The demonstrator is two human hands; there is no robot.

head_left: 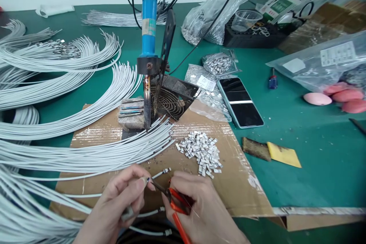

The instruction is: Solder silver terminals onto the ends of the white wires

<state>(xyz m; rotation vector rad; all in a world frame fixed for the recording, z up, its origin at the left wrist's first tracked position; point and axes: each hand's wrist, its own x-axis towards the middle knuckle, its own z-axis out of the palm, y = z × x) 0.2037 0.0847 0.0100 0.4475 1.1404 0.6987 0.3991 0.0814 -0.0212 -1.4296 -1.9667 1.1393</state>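
Observation:
My left hand (120,202) pinches the end of a thin white wire (160,173) near its small metal tip, over the cardboard sheet (243,183). My right hand (200,206) is closed round red-handled pliers (175,198), whose dark jaws point left toward my left fingertips. A heap of small silver terminals (201,152) lies just beyond my right hand. A blue-handled soldering iron (149,26) stands upright in a stand, tip down beside a small fan (171,101).
Bundles of white wires (71,137) fan across the left of the green table. A phone (239,101), bags of terminals (219,63), a sponge piece (283,154), a small screwdriver (273,81) and pink objects (337,97) lie to the right.

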